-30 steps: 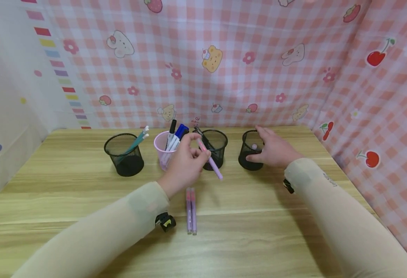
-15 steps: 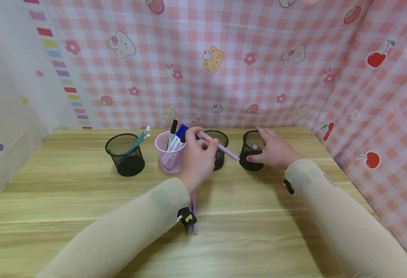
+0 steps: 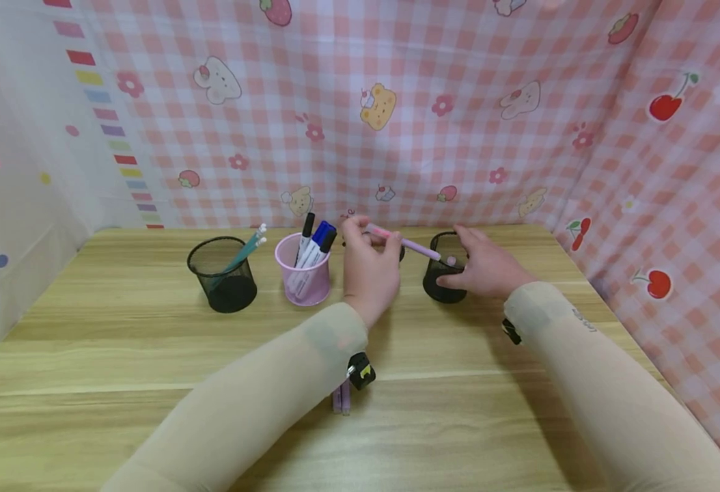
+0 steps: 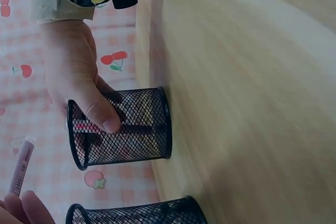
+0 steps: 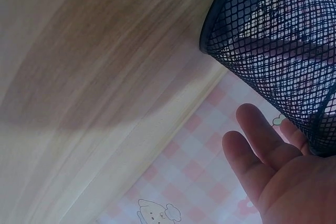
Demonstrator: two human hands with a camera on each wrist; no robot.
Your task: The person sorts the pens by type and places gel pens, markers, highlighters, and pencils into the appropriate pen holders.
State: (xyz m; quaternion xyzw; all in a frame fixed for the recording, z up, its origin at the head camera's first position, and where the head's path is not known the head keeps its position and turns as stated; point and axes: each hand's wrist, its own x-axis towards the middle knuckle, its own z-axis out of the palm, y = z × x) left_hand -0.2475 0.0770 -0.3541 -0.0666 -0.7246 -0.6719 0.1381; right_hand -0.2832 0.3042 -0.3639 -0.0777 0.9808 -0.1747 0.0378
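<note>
My left hand (image 3: 372,273) pinches a light purple pen (image 3: 421,249) with a pink section, held slanting in the air. The pen's far end reaches the rim of the rightmost black mesh pen cup (image 3: 436,285). Around that cup my right hand (image 3: 494,266) keeps hold, thumb on the near side and fingers behind. Inside it, the pale end of another pen (image 3: 451,261) shows. In the left wrist view, the right thumb (image 4: 100,111) presses on the mesh cup (image 4: 144,145). Two more purple pens (image 3: 341,400) lie on the table, partly hidden under my left forearm.
A pink cup (image 3: 307,290) holds several markers. Left of it, a black mesh cup (image 3: 231,290) holds teal pencils (image 3: 243,253). Another black mesh cup (image 4: 142,216) stands mostly hidden behind my left hand in the head view. A checked cloth (image 3: 409,150) hangs behind the table.
My left hand has moved right with the purple pen, which has swung from steep to nearly level, its end now at the cup's rim. My right hand has stayed on the cup.
</note>
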